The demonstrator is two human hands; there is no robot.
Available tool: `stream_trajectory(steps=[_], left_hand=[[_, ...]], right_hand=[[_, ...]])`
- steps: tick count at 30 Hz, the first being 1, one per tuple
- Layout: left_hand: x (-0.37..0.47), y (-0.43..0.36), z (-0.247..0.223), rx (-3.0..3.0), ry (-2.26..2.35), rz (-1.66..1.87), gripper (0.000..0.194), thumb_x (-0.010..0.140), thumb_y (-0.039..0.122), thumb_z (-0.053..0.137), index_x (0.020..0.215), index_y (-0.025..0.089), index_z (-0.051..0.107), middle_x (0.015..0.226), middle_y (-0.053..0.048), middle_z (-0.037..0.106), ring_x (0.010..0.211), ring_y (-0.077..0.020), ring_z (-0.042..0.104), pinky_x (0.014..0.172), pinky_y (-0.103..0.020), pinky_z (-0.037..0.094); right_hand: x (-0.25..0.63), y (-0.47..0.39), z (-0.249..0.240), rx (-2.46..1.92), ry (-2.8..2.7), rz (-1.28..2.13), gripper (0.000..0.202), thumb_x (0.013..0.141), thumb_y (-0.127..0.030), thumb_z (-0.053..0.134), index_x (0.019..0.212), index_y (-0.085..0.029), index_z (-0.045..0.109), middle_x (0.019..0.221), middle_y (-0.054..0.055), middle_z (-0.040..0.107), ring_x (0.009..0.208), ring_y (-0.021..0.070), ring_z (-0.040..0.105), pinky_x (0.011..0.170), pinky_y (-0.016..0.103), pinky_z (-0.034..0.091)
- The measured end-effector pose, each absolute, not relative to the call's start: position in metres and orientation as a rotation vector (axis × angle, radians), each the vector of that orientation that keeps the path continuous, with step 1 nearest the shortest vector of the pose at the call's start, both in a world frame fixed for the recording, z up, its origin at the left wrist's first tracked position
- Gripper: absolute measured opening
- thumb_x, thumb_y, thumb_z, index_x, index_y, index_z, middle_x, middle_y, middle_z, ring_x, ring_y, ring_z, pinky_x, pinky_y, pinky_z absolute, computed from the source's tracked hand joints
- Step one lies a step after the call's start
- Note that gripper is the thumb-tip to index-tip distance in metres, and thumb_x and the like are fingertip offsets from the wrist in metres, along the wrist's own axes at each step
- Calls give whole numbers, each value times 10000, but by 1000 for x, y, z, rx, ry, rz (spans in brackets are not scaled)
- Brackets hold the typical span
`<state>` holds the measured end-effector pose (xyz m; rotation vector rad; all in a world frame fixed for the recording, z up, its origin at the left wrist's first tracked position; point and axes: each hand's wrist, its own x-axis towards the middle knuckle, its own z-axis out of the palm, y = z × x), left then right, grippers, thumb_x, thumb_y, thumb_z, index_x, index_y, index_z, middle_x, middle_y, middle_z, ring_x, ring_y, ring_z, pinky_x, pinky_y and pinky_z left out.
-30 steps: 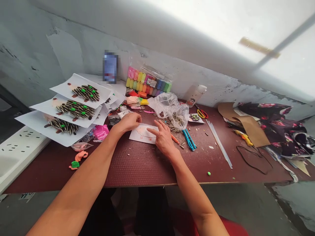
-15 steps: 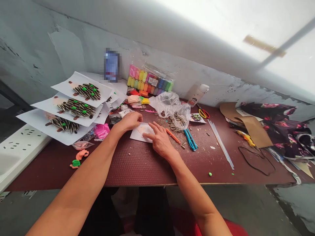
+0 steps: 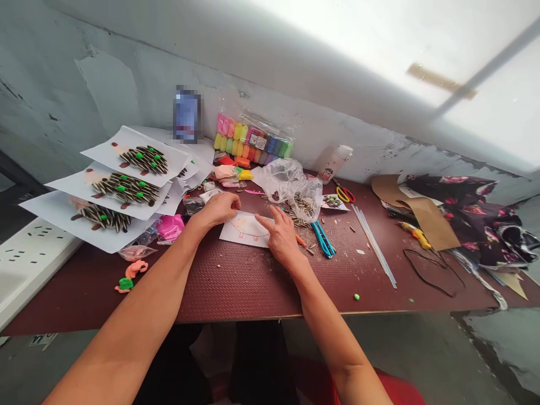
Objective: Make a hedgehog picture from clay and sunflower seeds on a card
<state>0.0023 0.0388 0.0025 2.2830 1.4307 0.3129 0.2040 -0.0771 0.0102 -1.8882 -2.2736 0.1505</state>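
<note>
A white sheet of paper (image 3: 241, 241) lies on the table in front of me, with a rounded animal outline and small feet drawn on it in reddish line. A pale peach patch covers the head end of the drawing. My left hand (image 3: 220, 209) is at the upper left edge of the sheet, fingers bent and closed on the paper. Spread over the sheet's right side is my right hand (image 3: 283, 233), its fingers stretched out and touching the paper. It covers part of the drawing.
Sheets with seed-covered hedgehogs (image 3: 126, 188) are stacked at left, beside a power strip (image 3: 31, 247). Behind are coloured clay packs (image 3: 253, 140) and a plastic bag (image 3: 287, 180) by sunflower seeds. To the right lie a blue utility knife (image 3: 323, 240), scissors (image 3: 346, 194), glue sticks (image 3: 374, 244) and a glue gun (image 3: 415, 234).
My right hand has shifted right across the sheet, and its fingers uncover more of the drawn outline and feet. My left hand stays at the upper left edge. The camera view has moved slightly.
</note>
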Motion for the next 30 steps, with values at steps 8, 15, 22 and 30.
stream_trajectory(steps=[8,15,22,30], left_hand=[[2,37,3,2286,1422,320,270,720,147,555,885,192,763,910,-65,770,853,-230,680,708,-283,465],[4,40,2,2274,1440,264,281,701,163,563,895,201,762,897,-58,771,837,-233,681,683,-279,461],[4,31,2,2370,1448,309,302,749,125,521,935,171,754,909,-79,764,840,-238,685,736,-298,489],[-1,20,-2,2431,1628,425,331,804,122,490,998,178,752,1035,-109,765,977,-281,692,779,-334,519]], right_hand=[[212,-79,16,-1896,-2258,173,501,952,-50,507,1304,-336,721,1612,68,442,1536,285,290,1216,481,269],[218,-87,9,-1786,-2280,197,460,945,-49,522,1258,-297,749,1591,91,472,1511,282,345,1196,489,314],[227,-91,-8,-1631,-2250,122,434,907,-34,569,1150,-321,785,1498,51,569,1468,279,395,1170,514,351],[221,-93,-12,-1599,-2245,76,496,920,-11,528,1229,-325,755,1493,73,571,1454,274,417,1156,505,389]])
